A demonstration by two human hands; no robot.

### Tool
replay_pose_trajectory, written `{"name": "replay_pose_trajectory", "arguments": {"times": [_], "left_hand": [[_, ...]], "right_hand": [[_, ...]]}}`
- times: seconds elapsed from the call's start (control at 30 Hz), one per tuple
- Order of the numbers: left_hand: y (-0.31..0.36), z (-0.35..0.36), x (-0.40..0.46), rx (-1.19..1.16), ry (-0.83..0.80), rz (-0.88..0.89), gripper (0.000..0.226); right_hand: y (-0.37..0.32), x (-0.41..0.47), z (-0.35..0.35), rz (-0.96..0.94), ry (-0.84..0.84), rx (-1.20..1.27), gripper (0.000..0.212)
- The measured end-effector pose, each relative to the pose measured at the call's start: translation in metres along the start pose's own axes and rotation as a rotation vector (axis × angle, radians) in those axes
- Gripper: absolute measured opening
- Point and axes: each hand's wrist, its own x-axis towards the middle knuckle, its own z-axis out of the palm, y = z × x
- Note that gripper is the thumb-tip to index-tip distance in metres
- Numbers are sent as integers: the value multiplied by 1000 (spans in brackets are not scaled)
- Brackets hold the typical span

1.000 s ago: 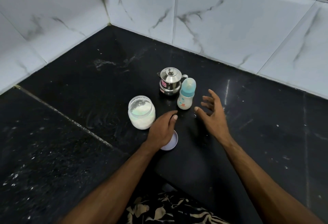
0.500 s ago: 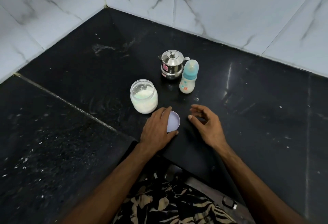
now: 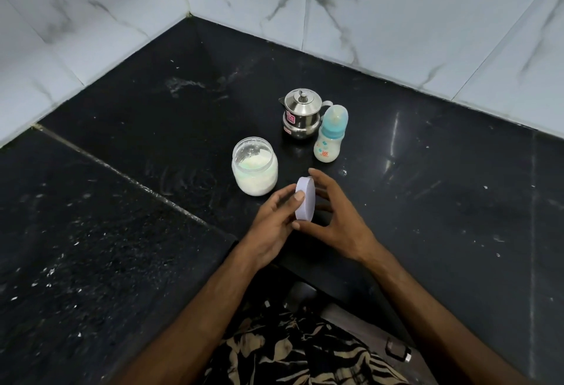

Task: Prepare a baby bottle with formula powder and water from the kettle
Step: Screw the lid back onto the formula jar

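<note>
An open glass jar of white formula powder (image 3: 255, 166) stands on the black counter. Behind it to the right is a small steel kettle (image 3: 302, 117) with its lid on. A baby bottle (image 3: 329, 135) with a teal collar and clear cap stands upright beside the kettle, holding whitish liquid. Both hands hold the jar's white round lid (image 3: 305, 198) on edge above the counter, just right of the jar. My left hand (image 3: 274, 222) grips its left side, my right hand (image 3: 335, 219) its right side.
The black stone counter (image 3: 152, 140) fills a corner between white marble-tiled walls (image 3: 396, 18). A seam runs diagonally across the left counter slab. The counter's front edge lies under my forearms, with patterned clothing (image 3: 290, 354) below it.
My left hand lifted the lid off the counter and turned it on edge. My right hand drew back from the bottle and took the lid's other side. The camera view shifted.
</note>
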Motion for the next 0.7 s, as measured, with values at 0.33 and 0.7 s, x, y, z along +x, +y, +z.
{"name": "replay_pose_trajectory", "arguments": {"times": [0.33,0.7], "left_hand": [[16,-49,-15,295,176,125,30],[49,-78,10,899,405,565,86]], "right_hand": [[-36,44,-24,-113,-118,-317,88],[-113,132,-23,-223,-424,-801,85]]}}
